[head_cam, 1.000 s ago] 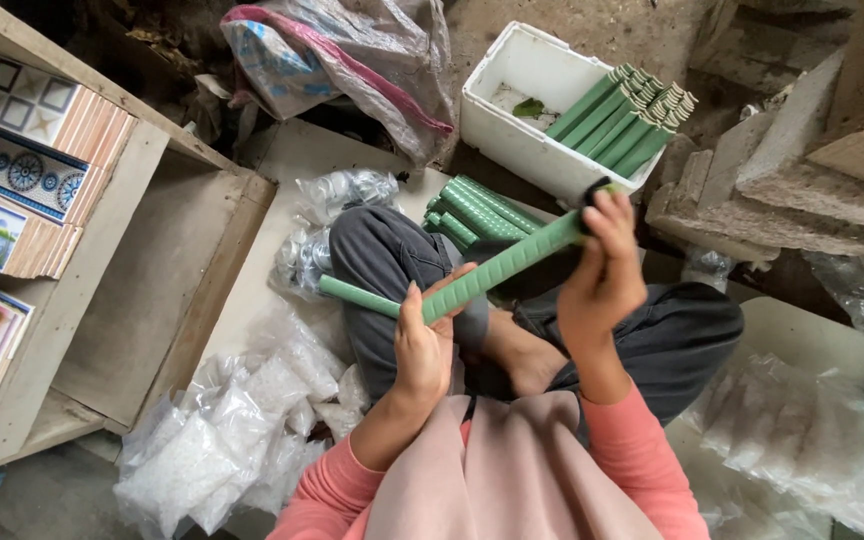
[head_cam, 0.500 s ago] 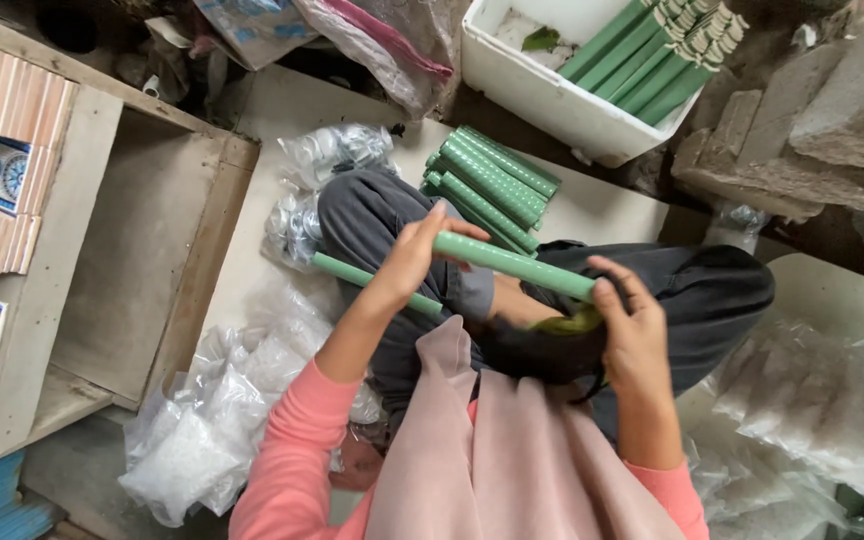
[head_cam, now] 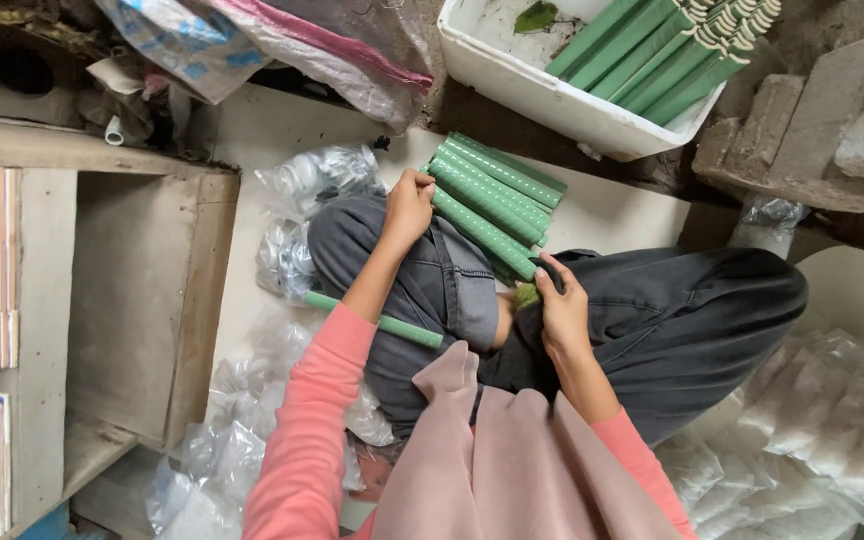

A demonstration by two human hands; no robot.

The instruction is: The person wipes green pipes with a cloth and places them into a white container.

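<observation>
My left hand point(head_cam: 408, 204) and my right hand point(head_cam: 560, 308) each hold one end of a green wrapped roll point(head_cam: 484, 233). It lies against the near side of a pile of similar green rolls point(head_cam: 500, 183) on the pale board beyond my knees. A thinner plain green tube point(head_cam: 400, 328) rests across my lap, partly hidden under my left forearm. Something small and yellow-green point(head_cam: 525, 295) sits by my right fingers. I sit cross-legged in dark grey trousers.
A white foam box point(head_cam: 512, 80) at the top holds more green rolls point(head_cam: 667, 50). Clear bags of white pieces point(head_cam: 832, 430) lie right and lower left. A wooden shelf point(head_cam: 132, 300) with picture tiles stands left. Stone blocks point(head_cam: 832, 110) sit top right.
Both hands have lowered the green wrapped roll from in front of my chest down against the pile of rolls. The camera tilted further down.
</observation>
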